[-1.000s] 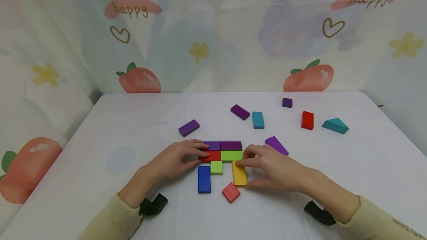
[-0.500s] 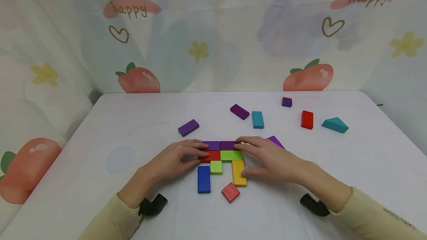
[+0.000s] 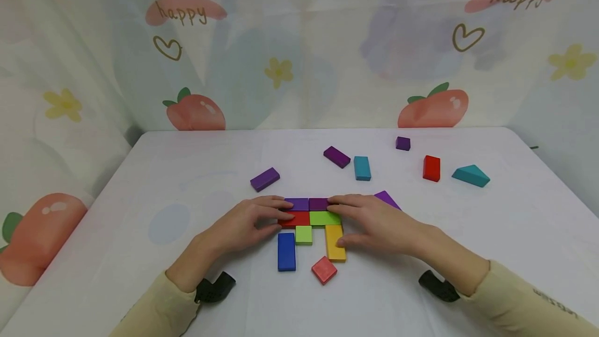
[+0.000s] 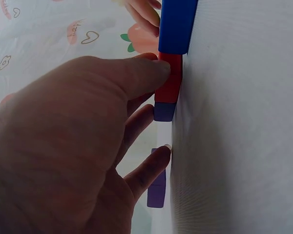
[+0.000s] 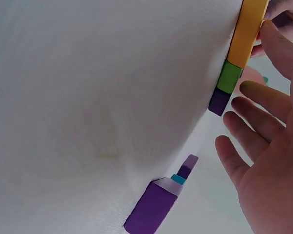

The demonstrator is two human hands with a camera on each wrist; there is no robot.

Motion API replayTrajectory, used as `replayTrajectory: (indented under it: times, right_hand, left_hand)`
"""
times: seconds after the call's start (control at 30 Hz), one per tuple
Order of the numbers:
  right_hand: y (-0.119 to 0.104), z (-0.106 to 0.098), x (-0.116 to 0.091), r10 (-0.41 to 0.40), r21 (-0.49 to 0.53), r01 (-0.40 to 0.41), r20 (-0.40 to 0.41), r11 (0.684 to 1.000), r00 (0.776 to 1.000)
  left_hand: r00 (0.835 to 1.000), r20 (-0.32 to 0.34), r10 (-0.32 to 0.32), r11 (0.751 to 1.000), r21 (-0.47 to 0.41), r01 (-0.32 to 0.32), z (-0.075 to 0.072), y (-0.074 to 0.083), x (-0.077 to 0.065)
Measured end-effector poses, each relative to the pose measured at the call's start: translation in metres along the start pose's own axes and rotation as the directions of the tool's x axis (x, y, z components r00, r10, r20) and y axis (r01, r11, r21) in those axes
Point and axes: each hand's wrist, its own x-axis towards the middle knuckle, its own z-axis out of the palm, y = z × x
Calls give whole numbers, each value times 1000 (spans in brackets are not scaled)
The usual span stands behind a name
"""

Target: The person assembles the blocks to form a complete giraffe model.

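Observation:
My left hand lies at the left end of a flat block group, its fingers reaching onto the red block and violet block. In the left wrist view its thumb touches the red block. My right hand has its fingers extended over the right end of the dark purple block, its thumb by the yellow block. A lime green rectangular block lies between red and yellow. Below them are a small green square block and a blue block.
A pinkish-red square block lies nearest me. Beyond the group are purple blocks, a light blue block, another red block, a teal triangle and a small purple cube. My right hand partly covers a purple block.
My right hand has shifted from the yellow block up and left, its fingers now over the dark purple block. My left hand has stayed in place.

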Motion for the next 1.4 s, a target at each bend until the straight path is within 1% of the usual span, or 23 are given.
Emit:
replayTrajectory:
  times: [0.2, 0.37, 0.5, 0.63, 0.73, 0.83, 0.93, 1.07, 1.17, 1.27, 1.33, 1.4]
  right_hand:
    - [-3, 0, 0, -31, 17, 31, 13, 999, 999]
    - [-4, -1, 0, -66, -8, 66, 24, 998, 998]
    - [-4, -3, 0, -76, -20, 76, 31, 997, 997]
    - [-4, -4, 2, -76, -34, 77, 35, 996, 996]
    - [-4, -5, 2, -76, -38, 78, 36, 996, 996]
    - [-4, -5, 2, -77, -35, 79, 36, 996, 996]
    - [-4, -5, 3, -80, -33, 82, 34, 996, 996]
    - [-4, -4, 3, -83, -36, 84, 32, 996, 996]
    - [-4, -4, 3, -88, -37, 89, 27, 995, 996]
    - [-4, -4, 2, -95, -40, 96, 21, 995, 995]
    - [-4, -4, 2, -97, -43, 98, 20, 994, 995]
    - [-4, -4, 3, -97, -44, 98, 20, 994, 995]
  left_hand:
    - [1000, -2, -4, 1000, -10, 4, 0, 1, 0]
    - [1000, -14, -7, 1000, -6, 7, 0, 1, -1]
    - [999, -36, 6, 1000, -7, -7, -1, 2, -1]
    - [999, -47, 8, 1000, -1, -9, -3, 6, -6]
    - [999, -33, 22, 1000, 12, -21, -3, 9, -13]
    - [997, -13, 75, 997, 29, -74, -4, 12, -20]
    - [989, 6, 145, 988, 57, -145, -5, 16, -26]
    - [980, 44, 195, 974, 106, -199, -5, 22, -33]
    - [975, 73, 212, 963, 155, -221, -3, 29, -35]
    - [970, 109, 218, 949, 208, -237, -2, 35, -35]
    - [968, 136, 212, 942, 235, -239, -1, 38, -33]
    - [968, 157, 198, 941, 247, -233, -1, 40, -32]
